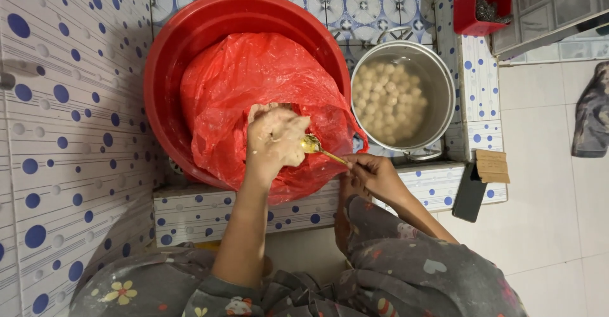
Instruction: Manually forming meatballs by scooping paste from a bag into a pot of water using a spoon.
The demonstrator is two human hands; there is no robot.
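1 spoon (312, 144), 2 hands (paste-smeared left (274, 141))

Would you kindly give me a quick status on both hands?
Left hand full of paste. Right hand holds spoon at it. Pot of balls beside. Nothing obstructing.

A single head-worn camera looks steeply down from above and close to the red basin (190, 51). The basin fills the upper middle of the view, the metal pot (438, 79) lies just right of it, and the person's lap lies below it.
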